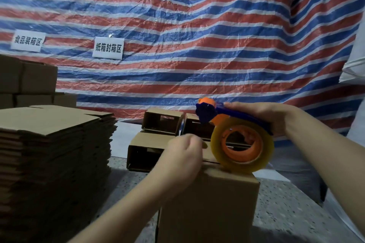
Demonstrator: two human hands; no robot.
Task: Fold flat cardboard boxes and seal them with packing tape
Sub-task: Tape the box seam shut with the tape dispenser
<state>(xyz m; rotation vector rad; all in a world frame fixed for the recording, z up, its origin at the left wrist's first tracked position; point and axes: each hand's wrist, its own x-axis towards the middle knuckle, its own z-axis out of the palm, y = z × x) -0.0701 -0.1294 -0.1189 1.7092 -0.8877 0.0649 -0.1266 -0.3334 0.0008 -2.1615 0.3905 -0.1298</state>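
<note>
Box up front, tape going on!
Flat stack waits at left; left hand rests on the box top, fingers curled, blurred, so I can't tell what its grip holds. Right hand wraps the tape dispenser, roll touching the box's far edge. Sealing step, I'd say; next calls for a steady pull along the seam.

Signs: 食品装箱区, 纸箱封箱区, on tarp
</note>
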